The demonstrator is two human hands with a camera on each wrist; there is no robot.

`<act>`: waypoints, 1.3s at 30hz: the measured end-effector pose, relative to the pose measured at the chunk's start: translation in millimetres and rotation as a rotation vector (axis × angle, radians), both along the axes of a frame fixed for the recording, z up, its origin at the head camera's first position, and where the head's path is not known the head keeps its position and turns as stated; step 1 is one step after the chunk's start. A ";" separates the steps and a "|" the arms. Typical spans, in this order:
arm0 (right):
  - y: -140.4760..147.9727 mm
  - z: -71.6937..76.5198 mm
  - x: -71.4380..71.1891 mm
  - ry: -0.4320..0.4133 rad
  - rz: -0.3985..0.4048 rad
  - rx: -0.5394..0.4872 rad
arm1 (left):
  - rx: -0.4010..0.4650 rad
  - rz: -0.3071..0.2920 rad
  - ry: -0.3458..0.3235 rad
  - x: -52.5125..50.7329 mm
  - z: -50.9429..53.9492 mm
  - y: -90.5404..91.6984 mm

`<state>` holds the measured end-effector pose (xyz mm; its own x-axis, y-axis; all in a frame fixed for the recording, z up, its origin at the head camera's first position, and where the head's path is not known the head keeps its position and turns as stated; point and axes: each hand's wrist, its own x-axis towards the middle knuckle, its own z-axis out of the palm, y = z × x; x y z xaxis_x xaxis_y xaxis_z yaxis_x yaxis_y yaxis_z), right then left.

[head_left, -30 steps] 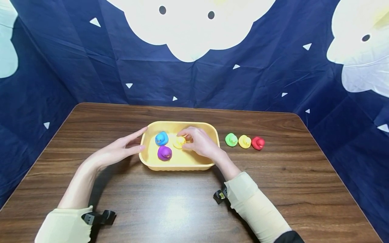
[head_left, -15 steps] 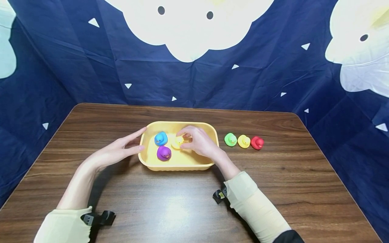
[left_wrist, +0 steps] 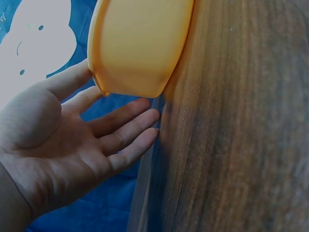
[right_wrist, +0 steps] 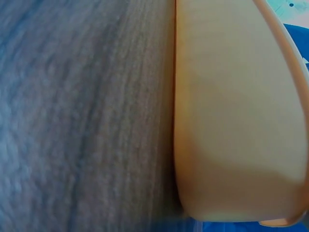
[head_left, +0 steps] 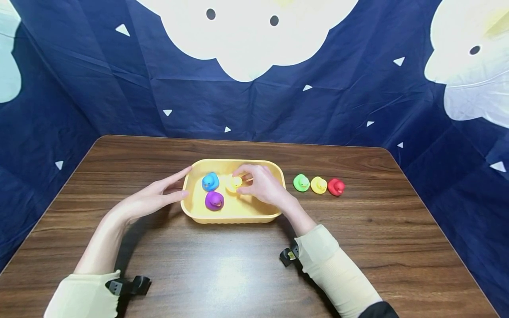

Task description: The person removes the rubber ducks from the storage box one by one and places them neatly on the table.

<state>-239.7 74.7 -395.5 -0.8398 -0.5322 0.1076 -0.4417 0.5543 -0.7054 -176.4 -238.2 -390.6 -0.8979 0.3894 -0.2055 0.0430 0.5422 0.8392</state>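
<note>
A pale yellow tub (head_left: 234,219) stands on the wooden table. My left hand (head_left: 153,196) touches its left end with thumb and fingers spread; in the left wrist view the same hand (left_wrist: 63,140) has its fingertips at the tub's rim (left_wrist: 99,82), the other fingers extended below. Inside the tub, my right hand (head_left: 265,187) pinches a yellow rubber duck (head_left: 233,183) between thumb and fingers. Left of that sit a blue rubber duck (head_left: 210,181) and a purple rubber duck (head_left: 214,201). The right wrist view shows the tub's outer wall (right_wrist: 236,111), with the hand out of sight.
Right of the tub, a green duck (head_left: 301,183), another yellow duck (head_left: 319,185) and a red duck (head_left: 336,187) stand in a row on the table (head_left: 377,238). A dark blue cloth (head_left: 119,97) with white clouds hangs behind the table.
The right hand and the yellow duck have shifted slightly left and then slightly back right and away inside the tub. The left hand stays at the rim.
</note>
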 end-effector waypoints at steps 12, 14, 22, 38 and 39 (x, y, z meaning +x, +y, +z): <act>9.0 10.5 3.8 -0.023 -0.008 -0.053 | -0.009 -0.001 0.002 -1.1 -0.4 -1.0; 11.4 13.5 4.4 -0.016 -0.016 -0.065 | -0.014 -0.002 0.007 -1.1 -0.3 -1.0; 21.2 21.1 6.5 0.042 -0.026 -0.085 | -0.022 0.003 0.015 -0.7 -1.6 -0.6; 42.2 33.8 12.9 0.059 -0.108 -0.153 | -0.024 0.001 0.013 -1.1 -0.8 -0.2; 43.5 34.1 13.2 0.061 -0.111 -0.154 | -0.023 0.002 0.010 -1.1 -0.6 -0.2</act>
